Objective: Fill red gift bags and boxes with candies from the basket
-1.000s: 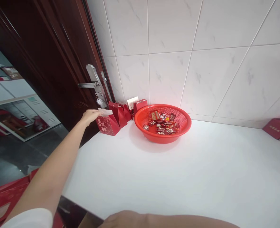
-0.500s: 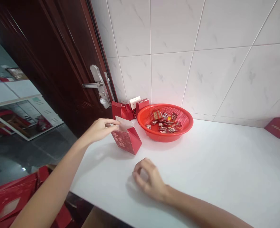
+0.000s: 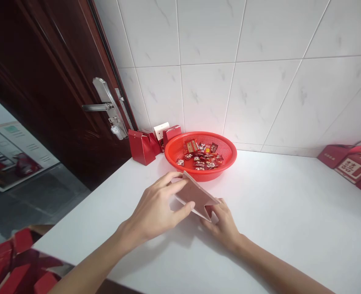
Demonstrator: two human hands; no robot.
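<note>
Over the white table, both hands are on a small paper gift box (image 3: 197, 196), tilted so that its open mouth and pale inside face me. My left hand (image 3: 157, 206) holds it at the left, fingers on the far flap and thumb across the near edge. At the right end my right hand (image 3: 225, 224) grips the box, some of its fingers hidden by the cardboard. Just beyond the hands stands a red plastic colander (image 3: 231, 161) with several wrapped sweets (image 3: 206, 157) in it.
Red gift boxes (image 3: 140, 149) stand by the wall and the dark door (image 3: 61, 81). More red boxes (image 3: 352, 165) lie at the table's right end. Below the table's left edge is a heap of red cartons (image 3: 18, 265). White tiles back the table (image 3: 290, 212).
The gift box has come from beside the colander toward me and tipped its open mouth my way. My right hand, earlier curled and apart, has taken hold of it. The view has shifted right.
</note>
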